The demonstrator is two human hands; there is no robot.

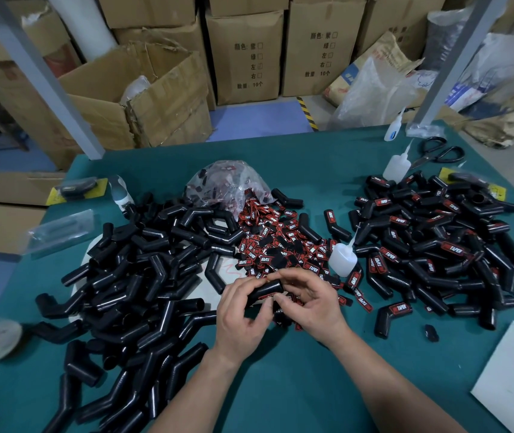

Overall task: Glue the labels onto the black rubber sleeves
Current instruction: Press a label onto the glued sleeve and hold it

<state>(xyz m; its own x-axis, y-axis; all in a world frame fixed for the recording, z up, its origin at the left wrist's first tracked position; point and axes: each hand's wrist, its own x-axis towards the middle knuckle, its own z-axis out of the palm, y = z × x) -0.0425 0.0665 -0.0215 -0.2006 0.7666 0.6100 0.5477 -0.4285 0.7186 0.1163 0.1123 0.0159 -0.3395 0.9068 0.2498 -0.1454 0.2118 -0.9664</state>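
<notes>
Sleeve (pixel 265 291) lies slanted up-right between the hands; left hand (pixel 243 320) fingers (pixel 239 287) curl round its lower end, right hand (pixel 313 306) fingers (pixel 297 277) pinch the label (pixel 266 297) on its near side.

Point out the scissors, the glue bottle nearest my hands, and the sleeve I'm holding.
scissors (pixel 426 160), head view, near the pivot.
nearest glue bottle (pixel 343 260), head view, on its white body.
held sleeve (pixel 265 290), head view, on the middle of the black tube.
</notes>
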